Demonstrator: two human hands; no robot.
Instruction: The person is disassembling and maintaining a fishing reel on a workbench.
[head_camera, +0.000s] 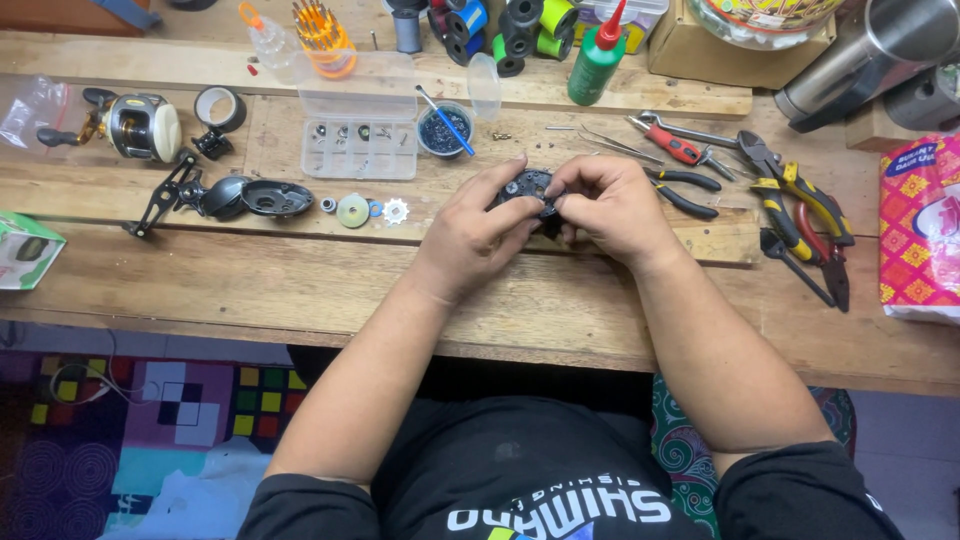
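Reel body (528, 188), small black part w/ round fittings on its face, sits held just above the wooden bench (300, 280), gripped from both sides. Left hand (478, 232) is clamped on its left edge, thumb and fingers curled round it; right hand (612, 205) is pinched shut on its right side, fingertips (560, 196) pressing at the rim. Just behind the reel body stands a small round cup (438, 130) of dark bits w/ a blue-handled tool (446, 120) leaning in it. Left of the reel body, close by, lie a white toothed gear (396, 211), a pale green disc (352, 210) and a small ring (328, 204) in a row; behind those a clear compartment box (360, 148) w/ tiny parts. Farther left of the reel body: a black side plate (278, 198) w/ a crank handle (160, 196), and beyond that a gold and cream reel (135, 124). Right of the reel body, near the right hand, lie tweezers (612, 146), red-handled pliers (672, 146) and black-handled pliers (682, 190); well right, yellow-and-black pliers (800, 190). Far behind the reel body a green bottle w/ red nozzle (598, 58) stands upright.
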